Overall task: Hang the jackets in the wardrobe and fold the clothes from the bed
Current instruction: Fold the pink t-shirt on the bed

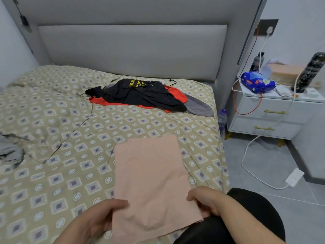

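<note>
2 hands (98,219) grip pink cloth (151,173).

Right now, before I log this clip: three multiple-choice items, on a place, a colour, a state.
1. Where is the blue tissue pack? A on the floor; B on the white nightstand; C in a wardrobe.
2. What colour is the garment directly under the black T-shirt? A green; B white; C red.
3. How is the peach garment? A on a hanger; B flat on the bed, left hand and right hand gripping it; C balled on the floor.
Answers: B, it sits on the nightstand's top; C, a red garment shows round the shirt; B, fingers curl on its near corners.
</note>
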A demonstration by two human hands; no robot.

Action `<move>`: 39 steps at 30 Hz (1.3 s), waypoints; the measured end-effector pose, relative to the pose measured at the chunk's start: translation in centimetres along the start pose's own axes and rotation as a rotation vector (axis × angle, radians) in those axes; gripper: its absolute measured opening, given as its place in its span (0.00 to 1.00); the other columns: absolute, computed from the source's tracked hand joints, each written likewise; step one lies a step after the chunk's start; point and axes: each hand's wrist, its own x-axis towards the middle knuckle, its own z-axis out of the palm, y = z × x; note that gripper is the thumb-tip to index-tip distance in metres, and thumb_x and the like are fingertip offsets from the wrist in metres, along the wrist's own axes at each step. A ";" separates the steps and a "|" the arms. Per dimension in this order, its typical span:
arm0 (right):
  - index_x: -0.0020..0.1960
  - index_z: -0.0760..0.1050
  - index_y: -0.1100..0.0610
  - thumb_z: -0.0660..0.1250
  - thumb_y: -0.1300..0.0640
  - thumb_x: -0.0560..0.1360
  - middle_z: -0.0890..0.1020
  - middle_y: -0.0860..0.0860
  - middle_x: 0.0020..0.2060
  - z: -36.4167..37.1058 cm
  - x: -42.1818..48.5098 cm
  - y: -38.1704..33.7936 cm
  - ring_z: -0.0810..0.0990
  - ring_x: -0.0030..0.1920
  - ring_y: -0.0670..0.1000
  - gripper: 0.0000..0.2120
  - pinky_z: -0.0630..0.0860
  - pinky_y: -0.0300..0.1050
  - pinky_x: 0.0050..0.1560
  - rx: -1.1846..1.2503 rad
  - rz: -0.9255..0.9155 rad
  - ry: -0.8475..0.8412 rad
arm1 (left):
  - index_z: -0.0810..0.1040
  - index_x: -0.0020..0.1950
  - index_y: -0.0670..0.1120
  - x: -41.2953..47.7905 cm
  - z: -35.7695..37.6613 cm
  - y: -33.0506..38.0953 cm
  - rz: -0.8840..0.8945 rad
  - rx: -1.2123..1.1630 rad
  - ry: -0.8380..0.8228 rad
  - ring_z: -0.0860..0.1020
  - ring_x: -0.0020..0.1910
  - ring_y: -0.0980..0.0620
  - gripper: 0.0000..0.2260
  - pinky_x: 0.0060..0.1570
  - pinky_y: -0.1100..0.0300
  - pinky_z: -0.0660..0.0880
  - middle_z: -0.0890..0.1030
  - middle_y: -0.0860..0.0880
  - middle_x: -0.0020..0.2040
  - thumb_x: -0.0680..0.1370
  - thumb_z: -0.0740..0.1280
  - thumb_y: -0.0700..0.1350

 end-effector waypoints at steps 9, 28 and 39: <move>0.61 0.74 0.59 0.61 0.64 0.78 0.81 0.61 0.56 0.5 0.1 0.5 0.81 0.58 0.62 0.13 0.79 0.64 0.57 -0.059 -0.103 0.102 | 0.80 0.53 0.40 -0.4 2.5 -2.5 0.230 0.098 0.309 0.82 0.49 0.36 0.11 0.52 0.45 0.78 0.85 0.38 0.48 0.73 0.62 0.35; 0.53 0.82 0.63 0.60 0.66 0.81 0.84 0.61 0.46 -1.3 -2.7 1.6 0.84 0.41 0.58 0.12 0.84 0.51 0.36 0.412 -0.296 -0.143 | 0.75 0.60 0.33 -2.7 1.1 -2.4 -0.044 -0.360 -0.002 0.85 0.39 0.37 0.13 0.34 0.39 0.81 0.84 0.34 0.51 0.77 0.57 0.30; 0.79 0.56 0.52 0.58 0.70 0.76 0.69 0.53 0.73 -1.5 -0.9 -5.9 0.74 0.67 0.54 0.35 0.72 0.59 0.66 1.060 -0.470 -0.212 | 0.73 0.60 0.27 0.7 -0.6 6.6 0.430 -0.640 0.124 0.83 0.46 0.56 0.18 0.53 0.62 0.80 0.85 0.51 0.43 0.71 0.71 0.26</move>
